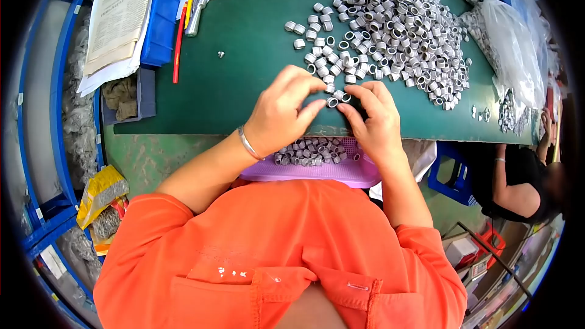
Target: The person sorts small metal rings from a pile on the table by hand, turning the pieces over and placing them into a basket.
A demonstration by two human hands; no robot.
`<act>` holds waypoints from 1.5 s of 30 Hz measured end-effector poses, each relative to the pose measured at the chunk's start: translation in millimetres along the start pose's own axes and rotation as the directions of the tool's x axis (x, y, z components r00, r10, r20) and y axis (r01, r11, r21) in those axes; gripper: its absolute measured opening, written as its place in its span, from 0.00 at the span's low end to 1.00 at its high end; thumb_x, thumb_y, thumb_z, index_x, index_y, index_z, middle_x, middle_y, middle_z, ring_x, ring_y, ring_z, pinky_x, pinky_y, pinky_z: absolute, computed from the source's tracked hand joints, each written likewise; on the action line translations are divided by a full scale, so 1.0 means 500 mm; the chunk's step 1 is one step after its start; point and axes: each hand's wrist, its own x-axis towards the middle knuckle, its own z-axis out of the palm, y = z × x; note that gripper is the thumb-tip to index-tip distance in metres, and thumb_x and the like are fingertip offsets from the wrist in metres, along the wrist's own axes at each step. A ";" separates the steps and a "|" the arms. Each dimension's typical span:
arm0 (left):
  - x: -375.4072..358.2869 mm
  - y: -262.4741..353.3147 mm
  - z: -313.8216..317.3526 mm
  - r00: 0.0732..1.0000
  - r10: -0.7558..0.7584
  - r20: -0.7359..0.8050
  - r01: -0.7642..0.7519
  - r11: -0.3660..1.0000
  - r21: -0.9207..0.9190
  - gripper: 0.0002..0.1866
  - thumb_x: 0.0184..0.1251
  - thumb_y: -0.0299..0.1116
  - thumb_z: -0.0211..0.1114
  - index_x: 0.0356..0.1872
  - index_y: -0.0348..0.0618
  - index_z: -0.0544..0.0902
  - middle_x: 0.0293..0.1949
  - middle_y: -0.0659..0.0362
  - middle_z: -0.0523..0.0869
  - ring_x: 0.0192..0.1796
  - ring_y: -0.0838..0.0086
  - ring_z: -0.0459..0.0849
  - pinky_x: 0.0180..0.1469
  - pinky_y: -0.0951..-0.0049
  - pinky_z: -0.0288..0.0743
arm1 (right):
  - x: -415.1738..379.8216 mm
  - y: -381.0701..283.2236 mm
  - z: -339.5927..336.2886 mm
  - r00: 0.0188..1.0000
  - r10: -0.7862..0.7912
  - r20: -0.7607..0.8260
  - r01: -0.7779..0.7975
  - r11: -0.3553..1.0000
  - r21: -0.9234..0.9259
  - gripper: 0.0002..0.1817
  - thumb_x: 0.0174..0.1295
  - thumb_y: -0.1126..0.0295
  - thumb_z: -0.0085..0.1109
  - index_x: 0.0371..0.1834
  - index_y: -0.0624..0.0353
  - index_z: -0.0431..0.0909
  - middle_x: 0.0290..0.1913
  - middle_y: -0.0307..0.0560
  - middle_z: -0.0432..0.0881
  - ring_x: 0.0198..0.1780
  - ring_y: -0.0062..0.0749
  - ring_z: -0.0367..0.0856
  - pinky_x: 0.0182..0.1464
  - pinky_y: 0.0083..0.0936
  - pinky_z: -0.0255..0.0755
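Many small grey metal rings (pixel 396 24) lie heaped on the green table (pixel 244 42), spreading toward its front edge. My left hand (pixel 283 109) rests at the near side of the loose rings, thumb and index finger apart, their tips beside a few rings. Facing it, my right hand (pixel 373 116) has its index finger and thumb spread, the tips close to the same rings. Between the two hands sit several rings (pixel 332 102). Below the table edge, a purple basket (pixel 359 173) on my lap holds more rings.
A blue bin (pixel 161 24) with papers (pixel 119 18), a red pen (pixel 177 49) and a metal tool (pixel 201 0) are at the left. Plastic bags (pixel 512 36) stand at the right. Another person (pixel 518 189) sits beyond a blue stool (pixel 451 176).
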 end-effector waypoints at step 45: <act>-0.040 0.041 0.016 0.820 -0.422 0.386 0.565 0.494 -0.661 0.11 0.61 0.18 0.62 0.45 0.31 0.78 0.39 0.56 0.82 0.41 0.76 0.83 0.45 0.77 0.80 | -0.047 -0.044 -0.020 0.809 0.351 0.471 -0.560 0.217 0.800 0.08 0.65 0.76 0.55 0.44 0.69 0.77 0.31 0.47 0.83 0.29 0.23 0.82 0.28 0.15 0.75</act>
